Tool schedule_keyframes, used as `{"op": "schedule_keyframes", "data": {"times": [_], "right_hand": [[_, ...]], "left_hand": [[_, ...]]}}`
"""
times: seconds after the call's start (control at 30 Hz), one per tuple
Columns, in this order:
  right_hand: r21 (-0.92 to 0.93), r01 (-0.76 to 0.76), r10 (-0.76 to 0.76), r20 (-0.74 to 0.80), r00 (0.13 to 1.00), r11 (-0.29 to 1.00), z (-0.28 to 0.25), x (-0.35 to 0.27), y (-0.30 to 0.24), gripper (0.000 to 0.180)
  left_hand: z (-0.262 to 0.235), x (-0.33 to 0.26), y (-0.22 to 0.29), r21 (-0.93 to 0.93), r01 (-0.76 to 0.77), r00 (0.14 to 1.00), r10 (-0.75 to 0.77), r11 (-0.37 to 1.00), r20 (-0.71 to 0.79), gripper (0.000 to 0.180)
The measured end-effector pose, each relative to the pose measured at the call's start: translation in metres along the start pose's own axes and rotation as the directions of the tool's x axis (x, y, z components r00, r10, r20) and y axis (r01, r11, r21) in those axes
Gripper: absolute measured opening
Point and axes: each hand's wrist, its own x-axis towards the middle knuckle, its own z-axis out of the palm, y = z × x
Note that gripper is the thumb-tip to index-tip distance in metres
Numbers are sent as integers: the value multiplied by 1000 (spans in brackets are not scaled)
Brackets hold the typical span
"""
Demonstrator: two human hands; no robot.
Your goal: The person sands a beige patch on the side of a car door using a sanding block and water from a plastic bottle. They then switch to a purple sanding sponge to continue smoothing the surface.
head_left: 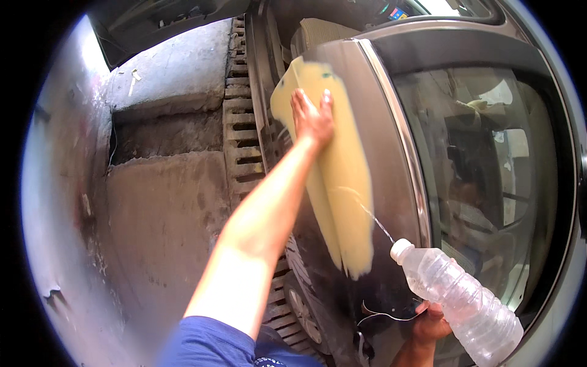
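Note:
My left hand lies on the upper part of a yellowish filler patch on a brown car door. Its fingers stretch forward and apart; whether anything thin is under the palm is hidden. At lower right, my right hand grips a clear plastic bottle from below, mostly hidden behind it. The bottle tilts with its white cap toward the door. A thin jet of water runs from the cap onto the patch, which has a crease along its length.
The door's side window reflects a person. Left of the car runs a slotted floor grating, with a concrete floor beyond. A wheel shows low down. A car seat is visible at the top, past the door's edge.

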Motion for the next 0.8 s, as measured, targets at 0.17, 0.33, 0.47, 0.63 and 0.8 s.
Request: {"op": "schedule_keyframes", "data": {"times": [0.17,0.33,0.47,0.63,0.8], "right_hand": [[31,91,-79,-274,959,995,66,47,-19,64],[73,65,-46,-239,970,995,85,81,-35,56],[163,-10,26,-95,995,987,85,97,-32,59],[122,-152,173,-185,967,981,95,109,-43,64],[97,2,29,-322,946,995,114,110,-30,78]], "left_hand": [[-11,88,-21,-94,-79,997,80,992,3,80],[-8,-47,-20,76,-384,923,380,920,60,69],[-15,-170,-1,59,-376,920,366,925,138,79],[-10,-88,16,199,-382,918,345,903,197,82],[-14,102,28,259,-235,970,209,937,122,79]]}}
